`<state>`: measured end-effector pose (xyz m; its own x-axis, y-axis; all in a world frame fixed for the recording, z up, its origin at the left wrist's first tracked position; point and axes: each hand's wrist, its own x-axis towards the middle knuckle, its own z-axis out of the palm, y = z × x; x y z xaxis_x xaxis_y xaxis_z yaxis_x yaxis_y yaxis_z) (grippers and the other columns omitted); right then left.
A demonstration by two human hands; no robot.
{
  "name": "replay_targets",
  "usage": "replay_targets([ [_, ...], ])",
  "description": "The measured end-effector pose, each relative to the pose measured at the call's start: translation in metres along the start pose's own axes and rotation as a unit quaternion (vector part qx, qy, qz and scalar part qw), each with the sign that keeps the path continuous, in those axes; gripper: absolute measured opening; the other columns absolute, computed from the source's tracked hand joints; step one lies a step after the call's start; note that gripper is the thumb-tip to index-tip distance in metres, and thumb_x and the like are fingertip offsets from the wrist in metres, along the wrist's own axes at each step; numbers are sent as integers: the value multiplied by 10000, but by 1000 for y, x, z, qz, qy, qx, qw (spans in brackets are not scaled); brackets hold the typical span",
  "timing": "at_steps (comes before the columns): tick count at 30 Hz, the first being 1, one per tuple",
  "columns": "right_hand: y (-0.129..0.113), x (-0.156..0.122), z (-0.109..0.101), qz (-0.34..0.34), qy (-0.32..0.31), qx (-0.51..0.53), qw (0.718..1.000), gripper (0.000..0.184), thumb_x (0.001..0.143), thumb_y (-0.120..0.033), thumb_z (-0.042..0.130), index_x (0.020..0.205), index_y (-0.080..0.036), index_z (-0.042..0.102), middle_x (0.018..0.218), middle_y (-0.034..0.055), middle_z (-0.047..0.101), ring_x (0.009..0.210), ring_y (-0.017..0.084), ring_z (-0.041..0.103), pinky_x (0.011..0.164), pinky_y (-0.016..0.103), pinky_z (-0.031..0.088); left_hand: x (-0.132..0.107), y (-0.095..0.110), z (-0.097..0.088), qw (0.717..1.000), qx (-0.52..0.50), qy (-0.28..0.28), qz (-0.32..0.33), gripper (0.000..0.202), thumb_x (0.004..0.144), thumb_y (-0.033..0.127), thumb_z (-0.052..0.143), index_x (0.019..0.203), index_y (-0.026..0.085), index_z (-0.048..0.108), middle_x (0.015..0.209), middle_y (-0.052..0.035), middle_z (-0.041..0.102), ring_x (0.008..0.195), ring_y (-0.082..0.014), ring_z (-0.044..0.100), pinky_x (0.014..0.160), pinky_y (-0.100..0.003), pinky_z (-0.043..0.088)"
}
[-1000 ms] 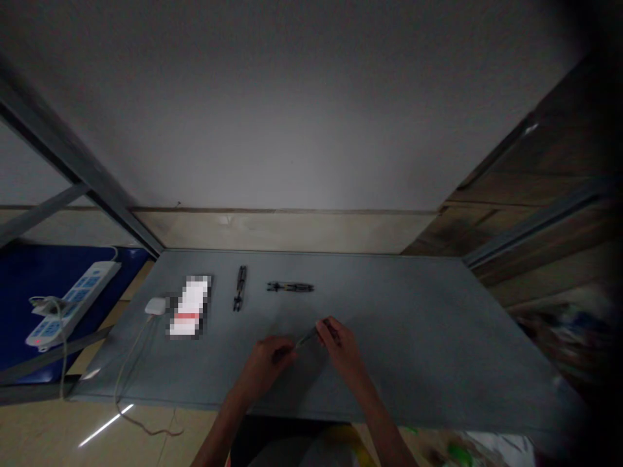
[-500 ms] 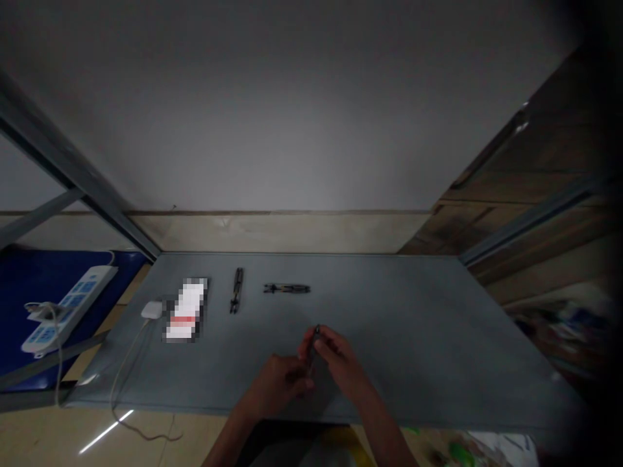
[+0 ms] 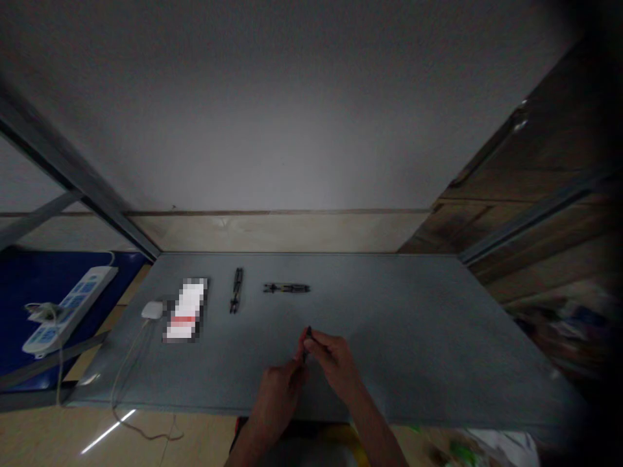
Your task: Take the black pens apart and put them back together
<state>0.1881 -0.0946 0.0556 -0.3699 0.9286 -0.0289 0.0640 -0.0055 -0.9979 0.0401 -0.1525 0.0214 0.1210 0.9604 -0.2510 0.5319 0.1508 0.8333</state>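
The grey flat tabletop (image 3: 413, 337) fills the middle of the view, with a pale wall at its far side. Off its left edge is a dark blue surface (image 3: 29, 272), and on this lies a white oblong power strip (image 3: 68, 308).

Both hands are over the near middle of the tabletop, close together. The left hand (image 3: 282, 392) is the nearer one and the right hand (image 3: 333, 363) is just right of it and slightly farther.

At the far left of the tabletop lies a flat white and red oblong item (image 3: 185, 310), its detail obscured. A small white rounded adaptor (image 3: 152, 309) sits just to its left, with a pale thin cable (image 3: 127, 363) trailing toward the near edge.

Right of these, a dark slim tool lying near-to-far (image 3: 236, 290) and a dark slim tool lying left-to-right (image 3: 287, 288) rest apart from each other, well clear of the hands.

A slim dark rod-shaped piece (image 3: 306, 344) stands roughly upright between the hands, above the tabletop. The right hand's fingertips are pinched on its upper part and the left hand's fingers are closed on its lower end. The picture is too dim to show finer detail.
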Motion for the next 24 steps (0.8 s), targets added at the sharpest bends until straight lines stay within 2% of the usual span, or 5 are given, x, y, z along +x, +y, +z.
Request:
replay_targets([
  [4, 0, -2, 5, 3, 38, -20, 999, 316, 945, -444, 517, 902, -201, 714, 752, 43, 728, 739, 197, 673, 727, 301, 514, 1, 4, -4, 1000, -24, 2, 15, 281, 896, 314, 464, 920, 206, 722, 778, -44, 742, 679, -178, 680, 633, -231, 430],
  [8, 10, -3, 7, -5, 52, -21, 998, 389, 927, -445, 559, 1254, -250, 640, 1105, 95, 735, 1045, 248, 671, 926, 376, 513, 6, 4, -10, 992, -125, 19, 31, 221, 885, 345, 529, 898, 204, 699, 850, -46, 748, 794, -192, 692, 710, -235, 474],
  [12, 22, -6, 9, 11, 64, -17, 998, 454, 928, -444, 553, 1351, -281, 555, 1268, 99, 660, 1140, 246, 632, 948, 378, 512, 13, 5, -21, 959, -277, 62, 26, 255, 863, 410, 598, 979, 202, 690, 944, -75, 751, 841, -210, 684, 719, -272, 519],
  [19, 32, -10, 19, 54, 9, -68, 996, 389, 962, -456, 470, 778, -202, 698, 732, 30, 680, 730, 197, 626, 720, 311, 460, 24, 1, -22, 895, -425, 136, 1, 251, 716, 393, 778, 854, 185, 751, 1002, -71, 733, 866, -203, 670, 708, -270, 523],
  [24, 37, -10, 15, 53, 25, -45, 997, 324, 932, -449, 527, 761, -193, 629, 645, -20, 563, 642, 149, 533, 610, 259, 383, 24, -6, -17, 894, -437, 98, -28, 317, 762, 439, 735, 943, 180, 763, 800, -41, 728, 742, -167, 653, 690, -265, 500],
])
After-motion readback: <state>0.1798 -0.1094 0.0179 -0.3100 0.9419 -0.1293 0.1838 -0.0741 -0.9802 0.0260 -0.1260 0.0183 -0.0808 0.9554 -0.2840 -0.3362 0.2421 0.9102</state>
